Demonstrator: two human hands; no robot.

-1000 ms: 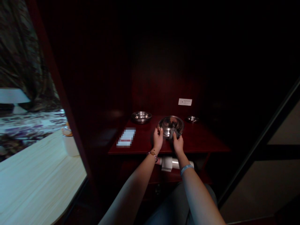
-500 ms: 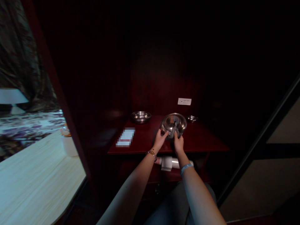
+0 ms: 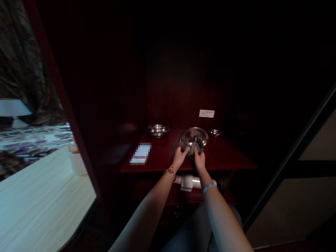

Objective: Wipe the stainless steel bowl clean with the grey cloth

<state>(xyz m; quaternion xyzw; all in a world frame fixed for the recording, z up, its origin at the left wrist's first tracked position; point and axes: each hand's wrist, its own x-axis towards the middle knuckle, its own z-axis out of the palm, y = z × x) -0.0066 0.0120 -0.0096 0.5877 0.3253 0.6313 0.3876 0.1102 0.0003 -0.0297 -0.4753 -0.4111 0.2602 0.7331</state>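
A shiny metal bowl is tilted toward me above the dark red shelf. My left hand is closed on its near left rim, thumb on top. On the near right rim, my right hand grips the bowl too. A grey cloth lies bunched at the near edge between my thumbs, touching the bowl's inside. The fingers beneath the bowl are hidden.
On the shelf are a wider metal bowl at back left, a small metal bowl at back right, and a blurred-out pale flat object. A white cylindrical object lies on the lower shelf. A pale wooden tabletop is at left.
The bowl has shifted very slightly to the left in my hands. The grey cloth between my thumbs has changed shape a little.
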